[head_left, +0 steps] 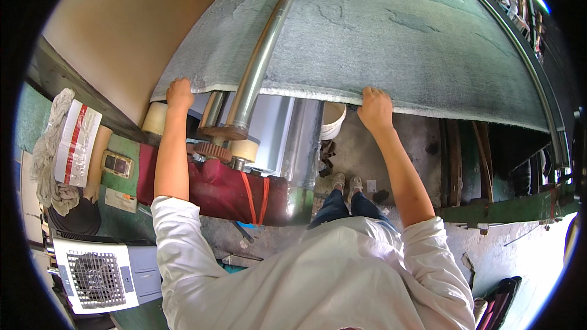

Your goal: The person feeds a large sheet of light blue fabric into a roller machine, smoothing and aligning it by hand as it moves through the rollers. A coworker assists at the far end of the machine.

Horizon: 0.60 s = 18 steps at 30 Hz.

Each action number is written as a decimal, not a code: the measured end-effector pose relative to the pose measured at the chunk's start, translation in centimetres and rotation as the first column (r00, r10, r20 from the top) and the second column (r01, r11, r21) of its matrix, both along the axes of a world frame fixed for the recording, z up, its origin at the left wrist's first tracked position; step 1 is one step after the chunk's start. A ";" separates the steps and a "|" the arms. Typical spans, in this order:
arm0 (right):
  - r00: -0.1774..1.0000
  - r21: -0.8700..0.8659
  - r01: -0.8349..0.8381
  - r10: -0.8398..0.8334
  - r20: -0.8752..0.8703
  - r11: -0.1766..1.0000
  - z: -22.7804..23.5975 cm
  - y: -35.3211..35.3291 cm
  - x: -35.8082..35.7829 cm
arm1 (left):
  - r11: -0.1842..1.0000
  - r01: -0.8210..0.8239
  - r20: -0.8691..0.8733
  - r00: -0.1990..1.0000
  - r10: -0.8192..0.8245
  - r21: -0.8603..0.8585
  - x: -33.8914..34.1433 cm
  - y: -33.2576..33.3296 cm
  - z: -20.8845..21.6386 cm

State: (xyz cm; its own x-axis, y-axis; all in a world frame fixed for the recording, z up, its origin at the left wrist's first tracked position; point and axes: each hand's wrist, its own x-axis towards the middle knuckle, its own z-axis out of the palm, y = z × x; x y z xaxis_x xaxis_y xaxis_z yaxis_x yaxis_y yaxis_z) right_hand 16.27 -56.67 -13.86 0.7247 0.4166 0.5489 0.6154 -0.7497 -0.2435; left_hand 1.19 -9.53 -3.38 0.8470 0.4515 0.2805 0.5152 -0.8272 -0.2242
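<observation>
Some grey fabric (361, 43) is cut off at the far end; left hand (180, 93) and right hand (376, 110) clench its near edge

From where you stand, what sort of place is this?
Probably a textile or sheet-finishing workshop: a wide grey fabric-like sheet, a long metal roller and a toothed gear suggest it.

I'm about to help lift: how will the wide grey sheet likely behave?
The wide grey sheet is probably floppy, given its surface wrinkles. Its fuzzy pale edge suggests it won't slip easily. Being so broad, it may feel heavy overall.
</observation>
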 end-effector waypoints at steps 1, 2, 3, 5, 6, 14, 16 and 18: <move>1.000 -0.001 -0.005 0.005 0.002 1.000 0.0 0.4 0.0 | 0.998 0.059 0.056 0.997 -0.061 0.029 0.2 0.4 -0.4; 1.000 -0.002 -0.010 0.010 0.004 1.000 -0.1 0.8 0.0 | 0.991 0.116 0.110 0.986 -0.122 0.061 0.2 0.6 -0.7; 1.000 -0.007 -0.005 0.005 0.005 1.000 -0.2 0.8 0.1 | 0.983 0.183 0.108 0.977 -0.182 0.001 0.6 -0.6 -0.1; 1.000 -0.029 -0.018 0.018 0.011 0.999 -0.4 1.5 0.3 | 0.949 0.293 0.114 0.953 -0.280 -0.115 0.7 -2.5 1.3; 0.999 -0.038 -0.033 0.034 0.014 0.999 -0.3 2.1 0.3 | 0.958 0.267 0.039 0.964 -0.264 -0.106 0.4 -2.3 1.4; 0.999 -0.045 -0.047 0.046 -0.010 0.998 0.7 4.7 -0.9 | 0.999 0.044 -0.113 0.992 -0.046 -0.020 0.4 -0.7 0.2; 0.996 -0.026 -0.084 0.084 0.005 0.996 1.1 5.6 -1.2 | 1.000 -0.023 -0.127 0.992 0.022 -0.010 0.2 -0.3 0.3; 0.995 -0.026 -0.099 0.099 -0.007 0.995 1.2 6.0 -1.5 | 0.998 -0.067 -0.142 0.988 0.068 0.007 0.2 0.1 0.3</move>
State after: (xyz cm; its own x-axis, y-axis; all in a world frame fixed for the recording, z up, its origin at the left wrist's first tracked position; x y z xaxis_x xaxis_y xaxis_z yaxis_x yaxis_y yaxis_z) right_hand 14.80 -50.64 -12.65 0.6825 0.5004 0.5328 0.6854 -0.6914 -0.2286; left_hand 1.36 -9.42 -3.04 0.8459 0.5084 0.1611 0.5327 -0.7909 -0.3010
